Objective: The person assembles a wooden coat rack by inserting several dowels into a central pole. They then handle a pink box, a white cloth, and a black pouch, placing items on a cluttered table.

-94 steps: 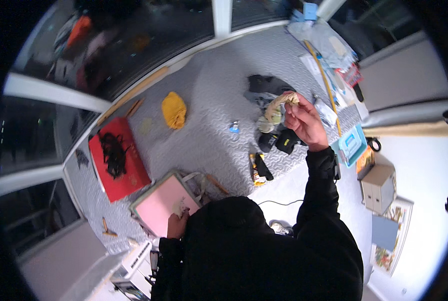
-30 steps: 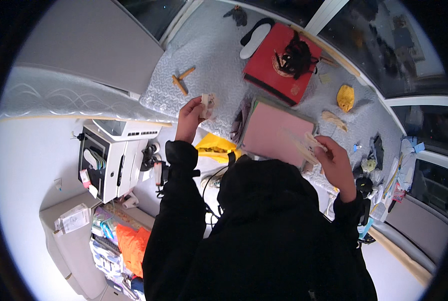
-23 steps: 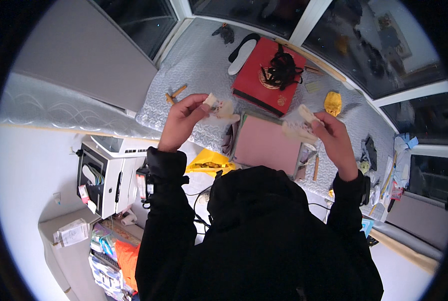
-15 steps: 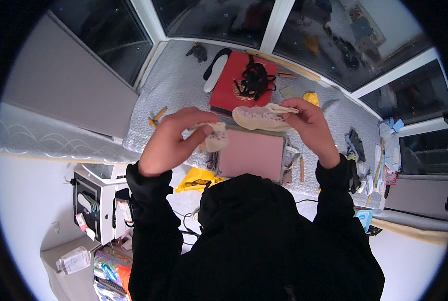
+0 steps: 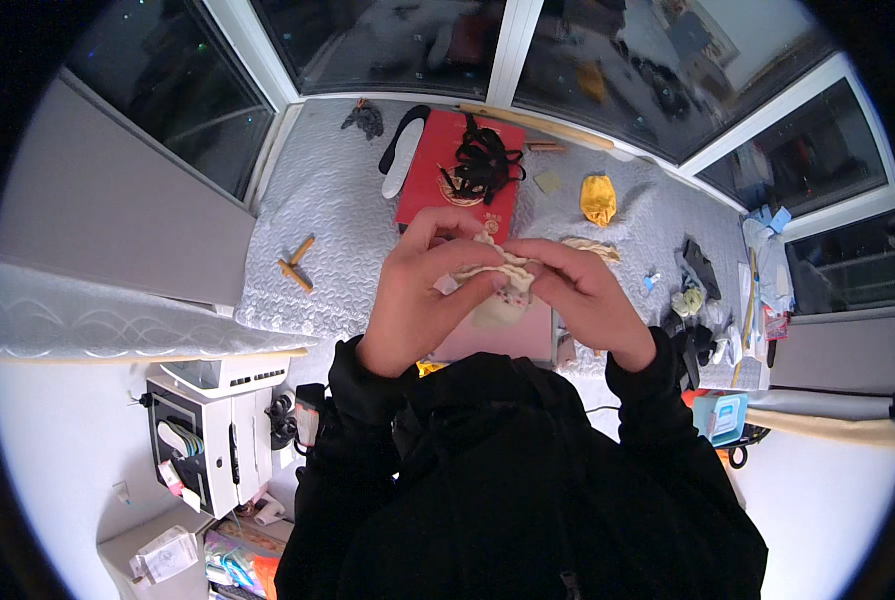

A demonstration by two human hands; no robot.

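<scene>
My left hand (image 5: 414,290) and my right hand (image 5: 589,300) are close together at the middle of the view. Between their fingers is a soft, cream-coloured sock (image 5: 499,308) with a wavy frilled edge and small pink-red marks. Both hands pinch the frilled edge from either side, and the sock's body hangs below it. The fingers partly cover the sock, so I cannot tell whether one or two are held. Beneath my hands lies a flat pink panel (image 5: 467,343), mostly hidden.
On the quilted grey surface, a red box (image 5: 429,195) carries tangled black straps (image 5: 487,160). Beside it are a black-and-white insole (image 5: 397,170), a yellow pouch (image 5: 598,200), a twisted cream bundle (image 5: 595,248) and a small wooden piece (image 5: 295,270). A white printer (image 5: 229,375) stands at left.
My hands have come together. Before, each held a separate cream piece, apart from the other; now both grip one frilled edge. The view has shifted slightly, and the yellow pouch shows more fully.
</scene>
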